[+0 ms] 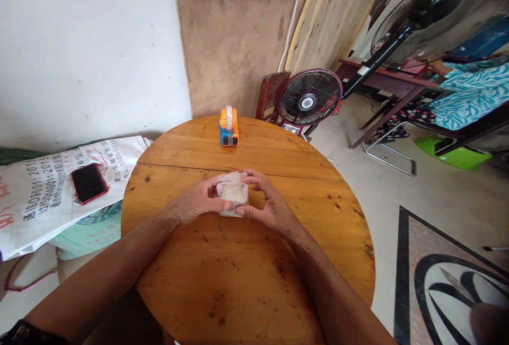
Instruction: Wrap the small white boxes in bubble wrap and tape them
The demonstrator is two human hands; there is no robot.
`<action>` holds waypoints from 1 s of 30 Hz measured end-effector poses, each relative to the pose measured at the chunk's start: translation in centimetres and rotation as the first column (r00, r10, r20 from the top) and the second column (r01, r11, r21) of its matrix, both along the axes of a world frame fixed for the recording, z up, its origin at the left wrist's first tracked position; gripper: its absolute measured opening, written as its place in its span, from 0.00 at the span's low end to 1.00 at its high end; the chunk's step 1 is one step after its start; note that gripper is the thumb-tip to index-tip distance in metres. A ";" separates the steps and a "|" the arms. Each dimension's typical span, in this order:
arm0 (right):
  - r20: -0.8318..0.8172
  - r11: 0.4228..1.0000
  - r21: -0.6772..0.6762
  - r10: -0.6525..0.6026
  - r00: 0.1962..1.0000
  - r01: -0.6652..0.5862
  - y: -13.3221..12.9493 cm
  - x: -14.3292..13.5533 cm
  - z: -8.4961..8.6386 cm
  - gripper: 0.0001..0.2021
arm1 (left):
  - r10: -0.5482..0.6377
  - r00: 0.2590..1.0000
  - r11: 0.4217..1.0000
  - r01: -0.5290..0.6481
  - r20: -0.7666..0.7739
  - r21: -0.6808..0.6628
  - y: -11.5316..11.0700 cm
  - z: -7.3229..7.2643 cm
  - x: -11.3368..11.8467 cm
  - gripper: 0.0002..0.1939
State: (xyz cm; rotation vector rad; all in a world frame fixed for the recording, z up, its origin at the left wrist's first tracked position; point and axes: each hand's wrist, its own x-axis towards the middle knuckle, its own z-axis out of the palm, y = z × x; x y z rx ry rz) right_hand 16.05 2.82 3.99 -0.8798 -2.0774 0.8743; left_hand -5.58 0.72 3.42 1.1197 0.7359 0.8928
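Between my two hands sits a small block-shaped packet point(234, 192) in clear, crinkled plastic wrap, near the middle of the round wooden table point(246, 292). My left hand point(199, 197) grips its left side, the thumb along the near edge. From the right, my right hand point(268, 204) curls round it, with the thumb at the near corner and the fingers at the far side. What lies inside the wrap cannot be made out. Beyond the packet, an orange and blue tape dispenser point(228, 127) holding a roll of tape stands towards the table's far edge.
At the left, a phone point(89, 183) lies on a white printed sack point(123, 149) beside the table. A small fan point(308, 98) and a chair stand behind the table; a tall fan point(382, 59) leans across at right. A person in patterned clothes point(469, 96) sits at another table.
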 end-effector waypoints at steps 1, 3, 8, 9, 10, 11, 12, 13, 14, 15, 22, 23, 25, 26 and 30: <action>-0.001 1.000 -0.008 0.006 1.000 -0.006 0.0 0.0 0.0 0.23 | -0.014 1.000 1.000 0.014 0.000 0.010 0.0 -0.1 0.0 0.33; -0.005 0.999 -0.039 0.033 0.999 -0.033 -0.1 0.0 0.1 0.23 | -0.048 0.999 0.998 0.048 0.005 0.038 0.1 -0.3 -0.1 0.34; -0.031 0.984 -0.115 0.134 0.991 -0.137 0.0 0.1 0.4 0.22 | -0.130 0.991 0.989 0.126 0.040 0.081 0.1 -0.7 0.0 0.37; -0.039 0.981 -0.126 0.141 0.989 -0.145 0.1 0.1 0.4 0.22 | -0.136 0.990 0.988 0.133 0.037 0.078 0.1 -0.7 0.0 0.37; -0.047 0.978 -0.140 0.147 0.988 -0.152 0.2 0.1 0.3 0.22 | -0.140 0.990 0.988 0.137 0.030 0.073 0.0 -0.7 0.0 0.37; -0.054 0.974 -0.158 0.153 0.987 -0.160 0.2 0.1 0.3 0.22 | -0.142 0.990 0.988 0.141 0.021 0.064 0.0 -0.7 0.0 0.37; -0.059 0.970 -0.177 0.159 0.985 -0.167 0.3 0.1 0.3 0.23 | -0.144 0.990 0.988 0.143 0.014 0.053 0.0 -0.7 0.0 0.36; -0.063 0.966 -0.194 0.162 0.985 -0.171 0.3 0.1 0.3 0.23 | -0.145 0.989 0.989 0.145 0.008 0.040 0.0 -0.6 0.0 0.36; -0.063 0.965 -0.204 0.158 0.985 -0.168 0.3 0.1 0.2 0.23 | -0.143 0.990 0.989 0.142 0.006 0.028 0.0 -0.6 0.0 0.36; -0.061 0.966 -0.207 0.146 0.987 -0.156 0.3 0.0 0.2 0.23 | -0.136 0.991 0.991 0.136 0.008 0.015 0.0 -0.6 0.0 0.35; -0.138 0.984 -0.168 0.044 0.989 -0.067 0.0 -0.1 0.3 0.26 | -0.039 0.991 0.987 0.058 0.129 -0.150 0.1 -0.4 0.3 0.32; -0.170 0.982 -0.179 0.025 0.985 -0.056 0.0 0.2 0.4 0.25 | -0.026 0.989 0.982 0.053 0.148 -0.182 0.1 -0.5 0.4 0.33; -0.215 0.975 -0.223 -0.035 0.976 -0.014 0.3 0.8 0.5 0.22 | -0.017 0.986 0.975 0.054 0.166 -0.216 0.1 -0.5 0.3 0.34; -0.223 0.970 -0.243 -0.068 0.972 0.012 0.5 1.1 0.6 0.21 | -0.016 0.986 0.974 0.052 0.164 -0.218 0.1 -0.6 0.3 0.33; -0.162 0.967 -0.248 -0.097 0.982 0.054 1.0 1.7 0.8 0.20 | -0.016 0.994 0.982 0.036 0.111 -0.185 0.1 -0.7 0.2 0.29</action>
